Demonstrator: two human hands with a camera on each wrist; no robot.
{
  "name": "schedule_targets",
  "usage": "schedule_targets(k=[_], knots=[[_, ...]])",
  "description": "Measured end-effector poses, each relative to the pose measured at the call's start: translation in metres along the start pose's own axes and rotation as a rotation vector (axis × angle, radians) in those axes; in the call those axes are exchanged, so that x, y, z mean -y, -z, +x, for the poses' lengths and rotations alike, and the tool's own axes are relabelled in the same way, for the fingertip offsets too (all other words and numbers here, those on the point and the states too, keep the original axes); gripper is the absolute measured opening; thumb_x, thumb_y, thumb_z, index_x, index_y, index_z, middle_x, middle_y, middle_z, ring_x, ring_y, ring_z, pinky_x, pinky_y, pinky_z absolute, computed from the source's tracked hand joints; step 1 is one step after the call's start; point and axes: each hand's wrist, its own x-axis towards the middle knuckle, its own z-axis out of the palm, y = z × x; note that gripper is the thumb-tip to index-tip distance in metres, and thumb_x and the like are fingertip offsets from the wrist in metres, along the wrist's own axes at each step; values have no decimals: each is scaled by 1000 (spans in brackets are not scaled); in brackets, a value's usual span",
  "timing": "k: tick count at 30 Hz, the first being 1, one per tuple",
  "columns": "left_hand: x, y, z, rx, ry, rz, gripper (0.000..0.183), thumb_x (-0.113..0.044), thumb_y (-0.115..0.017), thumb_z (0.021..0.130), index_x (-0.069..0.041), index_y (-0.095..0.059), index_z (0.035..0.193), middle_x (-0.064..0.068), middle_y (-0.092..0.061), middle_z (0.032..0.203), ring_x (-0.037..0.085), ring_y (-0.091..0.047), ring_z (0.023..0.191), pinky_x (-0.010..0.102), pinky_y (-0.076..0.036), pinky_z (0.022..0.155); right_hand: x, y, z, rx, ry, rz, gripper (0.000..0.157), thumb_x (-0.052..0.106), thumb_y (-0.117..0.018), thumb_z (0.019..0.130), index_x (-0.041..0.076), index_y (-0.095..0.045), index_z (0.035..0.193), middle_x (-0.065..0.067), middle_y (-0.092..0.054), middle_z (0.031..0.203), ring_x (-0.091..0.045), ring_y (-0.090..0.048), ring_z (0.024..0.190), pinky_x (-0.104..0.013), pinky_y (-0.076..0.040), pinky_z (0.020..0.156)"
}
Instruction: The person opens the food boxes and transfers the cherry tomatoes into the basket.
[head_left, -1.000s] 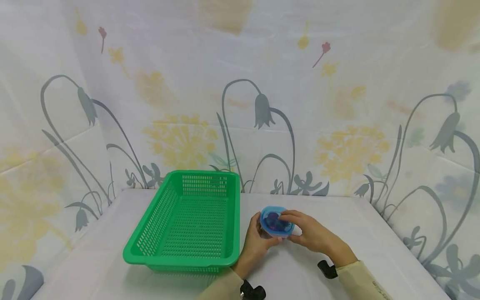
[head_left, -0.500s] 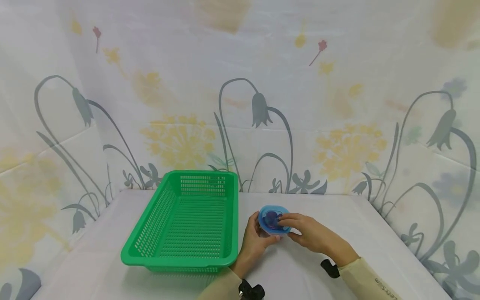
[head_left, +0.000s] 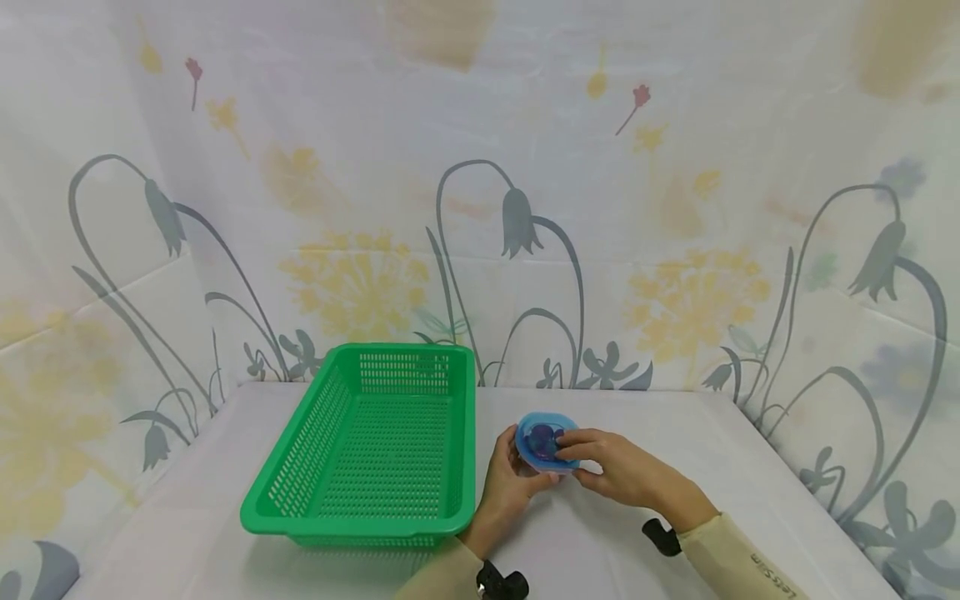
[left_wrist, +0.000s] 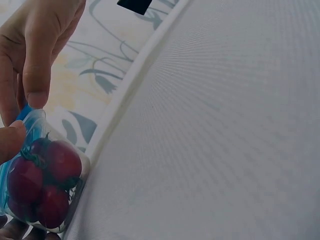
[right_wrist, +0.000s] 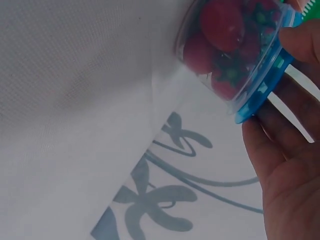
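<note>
A small clear plastic food container point(left_wrist: 75, 160) with a blue lid point(head_left: 534, 418) stays between both hands, to the right of the basket. Red cherry tomatoes point(left_wrist: 64, 161) with green stems show through its wall. My left hand point(head_left: 508, 492) grips the container from the left, its thumb point(left_wrist: 11, 142) near the lid side and its fingers curled round below. From the right, my right hand point(head_left: 618, 467) holds the lid, fingertips on its top and thumb at the near rim. In the right wrist view the lid's edge lies between the thumb point(right_wrist: 300, 42) and the fingers.
Left of the hands, a green perforated basket point(head_left: 474, 433) with nothing in it stands close beside the left forearm. White cloth covers the table point(head_left: 637, 550). A flower-printed curtain point(head_left: 480, 108) hangs behind and along the sides.
Both hands keep their hold on the container and lid. The right fingertips have shifted slightly on the lid; the whole scene moves a little left with the head camera.
</note>
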Motion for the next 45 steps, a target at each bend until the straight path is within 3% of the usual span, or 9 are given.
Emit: schedule_targets(k=[10,19,24,31,36,45], knots=[[4,0,2,-3,9,-4,86,-4,-81,72,1,-31,142,20,-45,139,35,-42,129,50,-32,107,1,1,1,-26,2,-24,27,8,-67,85,9,-70,111,-7,-61,125,-28,-58,114,-46,-48,92],[5,0,1,-10,18,19,84,-4,-81,73,1,-32,141,20,-45,140,37,-41,130,50,-32,107,7,3,6,44,-52,-49,28,14,-74,82,9,-69,110,-4,-60,122,-26,-57,112,-45,-47,93],[3,1,-1,-14,23,41,85,-5,-82,73,0,-32,141,20,-44,140,37,-41,130,51,-32,106,6,5,8,69,-37,-29,28,12,-74,83,9,-70,110,-4,-61,120,-26,-58,111,-45,-47,93],[4,1,1,-4,30,-30,88,-2,-80,73,1,-28,143,21,-41,142,36,-37,133,49,-28,109,5,9,9,89,-28,4,30,10,-73,83,10,-70,113,-5,-62,122,-26,-59,111,-44,-49,91],[8,0,2,-2,36,-22,88,-4,-81,72,1,-29,143,19,-42,141,35,-38,133,48,-28,109,4,11,10,102,-37,0,30,10,-73,84,8,-69,114,-6,-62,122,-27,-60,111,-45,-49,91],[6,-1,2,-18,30,-6,86,-5,-82,72,1,-31,141,18,-46,138,33,-42,130,47,-30,108,2,14,10,42,-6,19,26,9,-70,86,8,-70,111,-3,-65,117,-23,-62,107,-43,-50,89]])
